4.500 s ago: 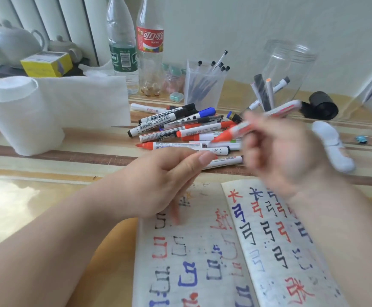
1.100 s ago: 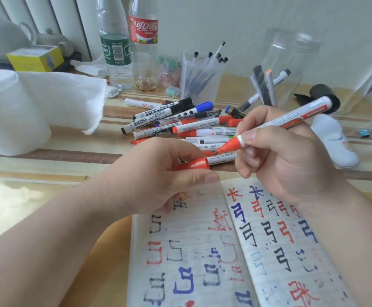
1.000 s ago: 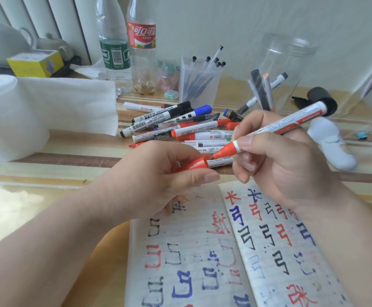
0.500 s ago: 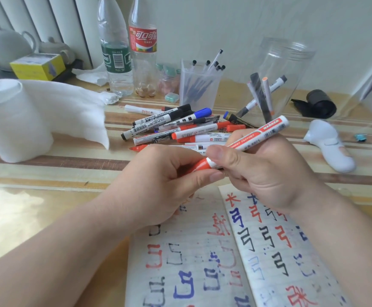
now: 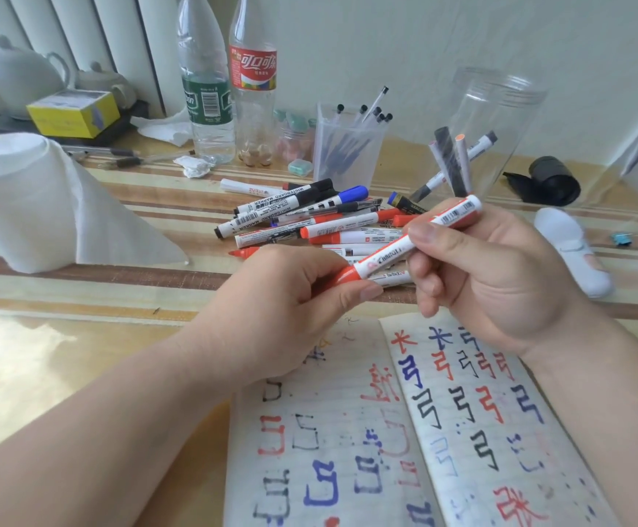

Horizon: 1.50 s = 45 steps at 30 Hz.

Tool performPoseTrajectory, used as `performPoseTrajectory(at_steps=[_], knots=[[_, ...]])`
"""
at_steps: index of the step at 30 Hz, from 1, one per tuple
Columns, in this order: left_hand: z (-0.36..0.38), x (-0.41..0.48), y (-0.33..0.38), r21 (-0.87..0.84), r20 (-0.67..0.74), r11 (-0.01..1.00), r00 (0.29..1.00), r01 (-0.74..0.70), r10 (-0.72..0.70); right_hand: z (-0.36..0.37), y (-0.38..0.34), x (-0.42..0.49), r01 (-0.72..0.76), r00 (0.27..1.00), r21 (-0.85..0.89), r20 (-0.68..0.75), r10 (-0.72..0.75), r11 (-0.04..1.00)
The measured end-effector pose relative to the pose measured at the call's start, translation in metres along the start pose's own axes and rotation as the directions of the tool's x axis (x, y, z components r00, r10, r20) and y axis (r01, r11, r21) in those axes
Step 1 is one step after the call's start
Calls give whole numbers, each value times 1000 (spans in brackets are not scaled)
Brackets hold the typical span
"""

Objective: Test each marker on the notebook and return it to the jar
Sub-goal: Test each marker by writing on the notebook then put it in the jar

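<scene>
An open notebook [image 5: 347,450] on a cluttered table, with a red marker [image 5: 393,254] held above it by a person.

The notebook, covered in red, blue and black test marks, fills the lower frame. At centre, the left hand [image 5: 283,310] curls round the marker's red cap [image 5: 342,277]. At centre right, the right hand [image 5: 492,275] pinches its white barrel. A clear jar [image 5: 500,108] at upper right holds a few markers. Loose markers [image 5: 309,218] lie piled above the hands. The cap is best worked straight along the barrel, both grips firm.

Soft daylight, tabletop [image 5: 24,359] glare, wide-angle distortion
</scene>
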<state>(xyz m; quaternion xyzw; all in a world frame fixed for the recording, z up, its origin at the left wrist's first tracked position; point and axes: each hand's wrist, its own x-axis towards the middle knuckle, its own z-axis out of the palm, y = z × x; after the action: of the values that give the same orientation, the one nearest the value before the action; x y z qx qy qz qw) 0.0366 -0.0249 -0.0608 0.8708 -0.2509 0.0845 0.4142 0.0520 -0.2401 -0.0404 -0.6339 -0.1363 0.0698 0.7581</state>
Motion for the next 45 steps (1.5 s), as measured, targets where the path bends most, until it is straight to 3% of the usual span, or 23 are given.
performPoseTrajectory(at_steps=[6, 11, 18, 22, 25, 29, 32, 38, 41, 45], knots=[[-5, -3, -2, 89, -26, 993, 997, -77, 79, 13, 3, -1, -65, 997, 28, -32, 66, 997], [-1, -1, -1, 10, -10, 999, 999, -35, 35, 22, 10, 1, -6, 990, 13, -143, 8, 1000], [-1, 2, -4, -25, 77, 999, 996, 45, -43, 22, 28, 2, 43, 996, -188, -73, -57, 981], [-11, 7, -5, -117, -51, 960, 964, 254, -261, 24, 28, 1, 43, 994, -361, -83, -78, 931], [-20, 10, 0, -100, -94, 916, 913, 387, -396, 38, 23, -3, 56, 996, -357, -43, -76, 932], [-54, -4, 10, -45, -114, 905, 898, 423, -425, 68, 16, -7, 27, 1000, -337, 2, -28, 941], [-93, -43, 13, -73, -226, 911, 883, 406, -411, 102, 3, -7, 60, 996, -389, 84, -29, 919], [-160, -173, -3, -162, -523, 889, 727, 429, -445, 216, -6, -2, 250, 946, -553, 314, -79, 795], [-192, -244, -12, -181, -608, 872, 645, 455, -463, 295, 6, -5, 305, 899, -540, 436, -50, 784], [-240, -349, -29, -219, -711, 814, 483, 538, -511, 404, 30, -17, 386, 811, -469, 583, -50, 794]])
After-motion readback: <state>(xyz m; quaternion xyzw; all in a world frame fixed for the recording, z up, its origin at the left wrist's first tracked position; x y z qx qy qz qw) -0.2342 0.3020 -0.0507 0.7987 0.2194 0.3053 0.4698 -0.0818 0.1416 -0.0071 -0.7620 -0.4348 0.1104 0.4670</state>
